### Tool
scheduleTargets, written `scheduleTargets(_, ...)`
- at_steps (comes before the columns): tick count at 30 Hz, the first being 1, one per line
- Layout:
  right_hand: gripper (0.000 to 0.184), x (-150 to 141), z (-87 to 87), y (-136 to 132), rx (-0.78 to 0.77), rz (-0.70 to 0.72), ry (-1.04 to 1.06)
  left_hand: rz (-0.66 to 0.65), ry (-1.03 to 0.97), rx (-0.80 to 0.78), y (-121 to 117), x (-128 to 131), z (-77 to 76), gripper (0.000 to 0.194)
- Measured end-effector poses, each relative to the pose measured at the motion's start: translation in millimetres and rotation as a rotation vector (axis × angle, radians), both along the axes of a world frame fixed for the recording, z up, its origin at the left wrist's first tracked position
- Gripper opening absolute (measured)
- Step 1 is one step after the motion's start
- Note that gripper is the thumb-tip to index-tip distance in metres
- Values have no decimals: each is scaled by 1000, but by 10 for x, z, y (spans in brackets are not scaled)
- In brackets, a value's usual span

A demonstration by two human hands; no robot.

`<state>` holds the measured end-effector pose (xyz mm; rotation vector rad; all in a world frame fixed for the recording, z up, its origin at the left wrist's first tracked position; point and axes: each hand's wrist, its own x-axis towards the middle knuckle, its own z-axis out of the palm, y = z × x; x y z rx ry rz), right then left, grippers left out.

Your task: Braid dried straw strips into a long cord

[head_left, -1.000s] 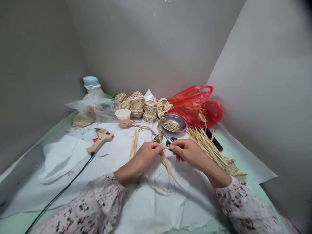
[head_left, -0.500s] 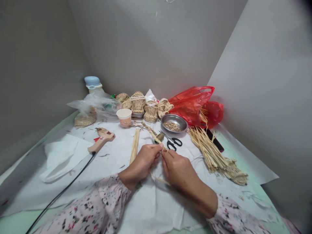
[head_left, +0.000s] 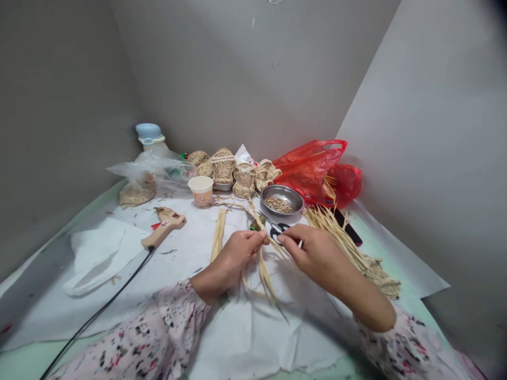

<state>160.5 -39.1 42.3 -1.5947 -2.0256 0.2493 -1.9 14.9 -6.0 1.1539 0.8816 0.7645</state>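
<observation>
My left hand [head_left: 245,247] is closed in a pinch on a braid of pale straw [head_left: 256,217]. The braided end runs away from me toward the woven pieces, and loose straw strands [head_left: 264,274] hang from the fingers toward me. To the right, my right hand [head_left: 307,245] has its thumb and fingertips on the black handles of the scissors [head_left: 276,233], whose blades point away to the left. Part of the handles is hidden behind the fingers. Just beyond my left hand lies a small greenish-brown object [head_left: 255,226], partly covered by the braid.
A glue gun [head_left: 166,227] with a black cord lies left, near flat straw strips [head_left: 217,235]. Behind are a paper cup [head_left: 201,192], woven straw pieces [head_left: 224,168], a metal bowl [head_left: 283,192] and red plastic bags [head_left: 309,169]. A straw bundle [head_left: 336,232] lies right, beside a phone [head_left: 352,232].
My right hand has let go of the straw and moved right onto the scissors' handles. My left hand still pinches the braid, and its loose strands now hang free.
</observation>
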Motion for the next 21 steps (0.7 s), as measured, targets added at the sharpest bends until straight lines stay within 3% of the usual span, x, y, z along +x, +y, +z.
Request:
scheduleTargets(7,23,11,-209,205,-267,102,305,-132,33,63,-24,-17,29,34)
scheduleTargets(12,21,5,-269,243,-326,70,368,-150,118,62,-1,-30,14,30)
scheduleTargets(16,23,138,-92,209,-237,-27,84,-156,120,105,16,-53,-20,27)
scheduleTargets(18,25,285,24,185,-188,-199,-190,-169,120,115,19,-65,-27,27)
scheduleTargets(21,28,535,109,173,-331,-491,-511,-179,120,106,20,-74,-27,26)
